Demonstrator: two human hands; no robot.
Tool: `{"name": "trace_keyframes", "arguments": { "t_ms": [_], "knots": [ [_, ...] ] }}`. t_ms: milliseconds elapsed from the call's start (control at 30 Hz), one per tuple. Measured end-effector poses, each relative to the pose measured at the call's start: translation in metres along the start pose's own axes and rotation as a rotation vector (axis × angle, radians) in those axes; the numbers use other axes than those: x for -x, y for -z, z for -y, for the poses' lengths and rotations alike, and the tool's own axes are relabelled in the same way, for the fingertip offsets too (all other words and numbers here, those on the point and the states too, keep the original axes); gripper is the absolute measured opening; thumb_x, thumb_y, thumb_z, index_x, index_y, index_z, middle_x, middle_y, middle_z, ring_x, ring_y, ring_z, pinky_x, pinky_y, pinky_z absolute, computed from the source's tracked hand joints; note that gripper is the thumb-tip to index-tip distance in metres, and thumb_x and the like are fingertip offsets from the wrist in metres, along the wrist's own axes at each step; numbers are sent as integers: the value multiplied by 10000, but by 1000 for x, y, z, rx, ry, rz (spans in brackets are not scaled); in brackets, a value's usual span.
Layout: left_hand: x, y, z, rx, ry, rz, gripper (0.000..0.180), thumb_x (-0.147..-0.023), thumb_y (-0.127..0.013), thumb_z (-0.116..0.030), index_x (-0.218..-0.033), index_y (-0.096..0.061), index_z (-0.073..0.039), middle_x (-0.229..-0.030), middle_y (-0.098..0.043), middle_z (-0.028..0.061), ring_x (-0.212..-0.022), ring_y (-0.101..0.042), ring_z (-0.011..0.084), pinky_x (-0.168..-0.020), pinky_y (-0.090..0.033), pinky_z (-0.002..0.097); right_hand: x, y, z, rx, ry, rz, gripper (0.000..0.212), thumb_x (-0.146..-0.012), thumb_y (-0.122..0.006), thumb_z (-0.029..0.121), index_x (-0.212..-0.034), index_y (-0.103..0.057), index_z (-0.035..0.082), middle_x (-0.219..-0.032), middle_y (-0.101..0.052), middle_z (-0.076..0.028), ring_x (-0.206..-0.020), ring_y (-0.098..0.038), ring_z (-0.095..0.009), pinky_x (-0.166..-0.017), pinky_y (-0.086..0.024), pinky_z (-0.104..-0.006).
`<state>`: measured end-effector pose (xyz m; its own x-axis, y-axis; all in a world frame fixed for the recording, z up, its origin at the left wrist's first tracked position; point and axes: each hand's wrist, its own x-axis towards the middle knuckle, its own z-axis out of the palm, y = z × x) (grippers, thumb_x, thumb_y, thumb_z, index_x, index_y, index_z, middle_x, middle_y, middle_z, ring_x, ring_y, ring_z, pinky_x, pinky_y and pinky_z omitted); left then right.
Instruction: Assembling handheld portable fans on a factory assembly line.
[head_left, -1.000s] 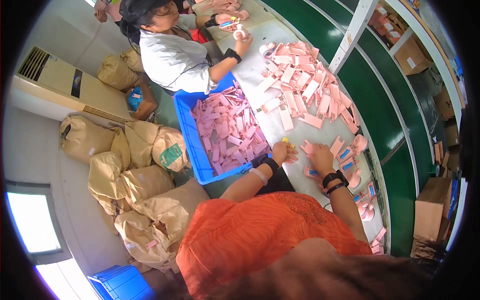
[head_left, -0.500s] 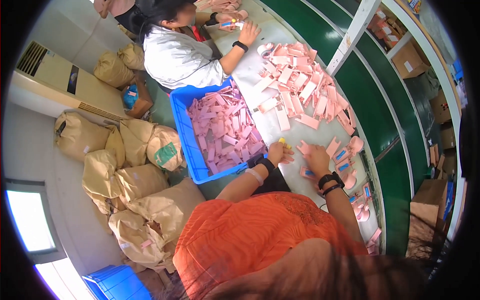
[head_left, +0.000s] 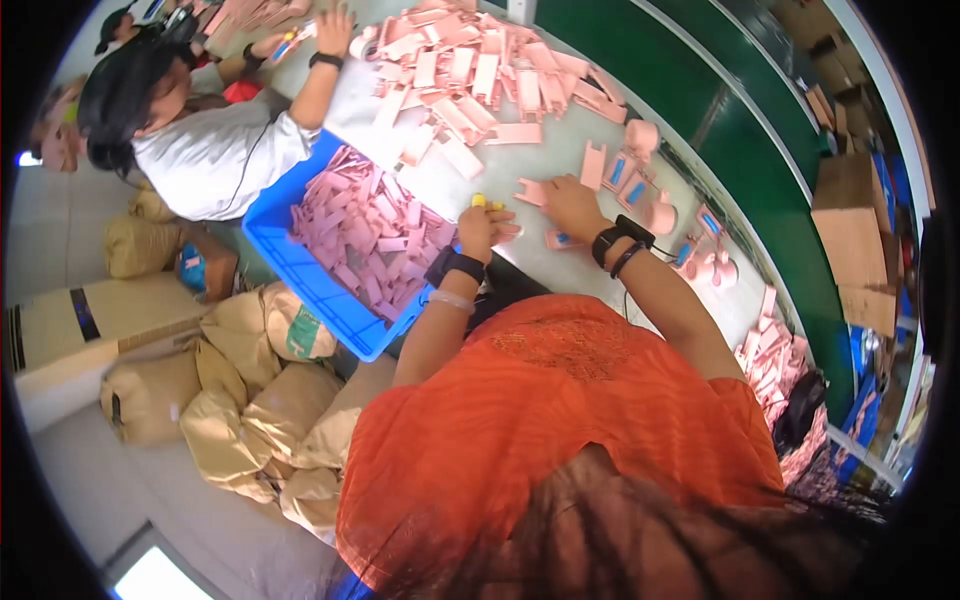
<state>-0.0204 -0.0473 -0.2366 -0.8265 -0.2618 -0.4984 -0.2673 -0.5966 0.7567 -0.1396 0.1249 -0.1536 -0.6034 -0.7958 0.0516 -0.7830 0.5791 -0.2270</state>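
My left hand (head_left: 478, 232) is closed around a small yellow object (head_left: 486, 202), perhaps a tool's handle; its lower part is hidden. A pink piece (head_left: 509, 232) shows by its fingertips, and I cannot tell whether it is held. Just to the right, my right hand (head_left: 574, 208) pinches a pink plastic part (head_left: 531, 192) with a notched end, low over the table. Close to my right wrist lies a pink part with a blue strip (head_left: 560, 239). More such parts (head_left: 632, 188), some with round cups, lie in a row to the right.
A large heap of pink parts (head_left: 470, 80) covers the far table (head_left: 400, 178). Left of the table stands a blue crate (head_left: 290, 285) full of pink pieces. A co-worker (head_left: 215, 160) sits at far left. Brown sacks (head_left: 235, 430) fill the floor; a green strip (head_left: 740, 150) runs along the right.
The whole view has shifted and turned, so the table sits further left and higher. Both hands keep their holds. The co-worker's right hand has spread open over the table.
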Motion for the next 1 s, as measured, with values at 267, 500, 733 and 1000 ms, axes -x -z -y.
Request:
{"name": "trace_keyframes", "arguments": {
  "t_ms": [267, 500, 733, 1000],
  "knots": [
    [11, -20, -13, -24, 130, -107, 466, -975, -323, -383, -1085, -521, 24, -954, -661, 179, -679, -670, 283, -539, -542, 325, 27, -6, -6, -102, 50, -37, 376, -729, -597, 110, -1098, -550, 55, -957, -585, -93, -912, -566, -286, -731, -500, -403],
    [17, -17, -15, -13, 137, -125, 421, -975, -328, -357, -1067, -521, 5, -908, -657, 173, -628, -644, 265, -543, -536, 329, 26, -11, -2, -29, 15, -55, 318, -740, -575, 115, -1052, -567, 51, -893, -581, -101, -888, -566, -289, -714, -473, -407],
    [8, -22, -25, -8, 138, -131, 344, -975, -314, -325, -985, -511, -43, -891, -660, 179, -604, -640, 260, -528, -539, 331, 32, 14, -11, -195, -125, -68, 266, -742, -604, 154, -986, -574, 52, -849, -581, -139, -828, -584, -334, -709, -476, -453],
    [11, -21, -20, -15, 154, -135, 448, -986, -343, -403, -992, -518, 9, -864, -664, 169, -578, -655, 240, -467, -539, 292, 36, 43, -83, -159, -343, -377, 335, -785, -597, 138, -1100, -570, 27, -1045, -583, -183, -973, -557, -357, -828, -466, -456]
  ]
}}
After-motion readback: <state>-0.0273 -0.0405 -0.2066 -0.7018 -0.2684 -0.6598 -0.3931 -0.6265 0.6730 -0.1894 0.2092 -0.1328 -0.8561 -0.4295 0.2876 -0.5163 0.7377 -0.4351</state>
